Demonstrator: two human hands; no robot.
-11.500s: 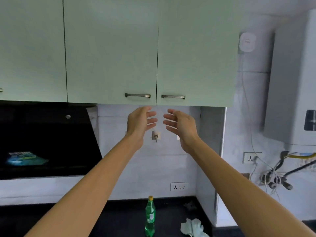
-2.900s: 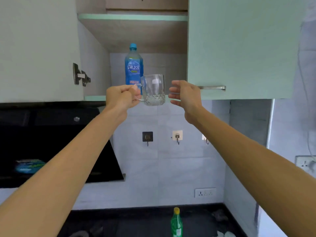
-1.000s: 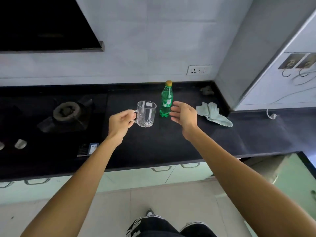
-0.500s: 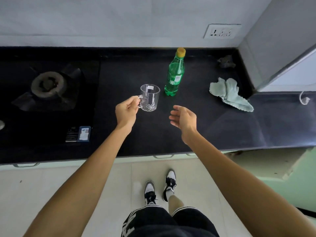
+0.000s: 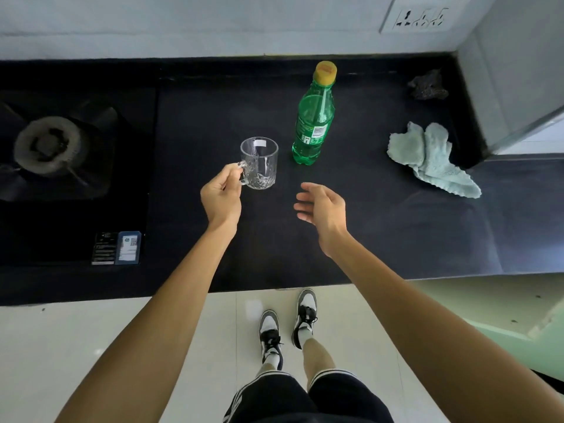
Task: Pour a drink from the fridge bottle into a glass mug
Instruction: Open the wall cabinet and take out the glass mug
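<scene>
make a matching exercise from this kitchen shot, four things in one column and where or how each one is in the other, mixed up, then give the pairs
Things:
1. mug
2. bottle
3. cloth
4. burner

Place or state:
a. crumpled at the right of the counter
b. held by its handle in the left hand
c. at the far left
d. standing upright, capped

Pairs: 1-b, 2-d, 3-a, 4-c

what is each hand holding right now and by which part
The left hand grips the glass mug by its handle, on the mug's left side. The right hand holds nothing; its fingers are loosely spread over the countertop.
</scene>
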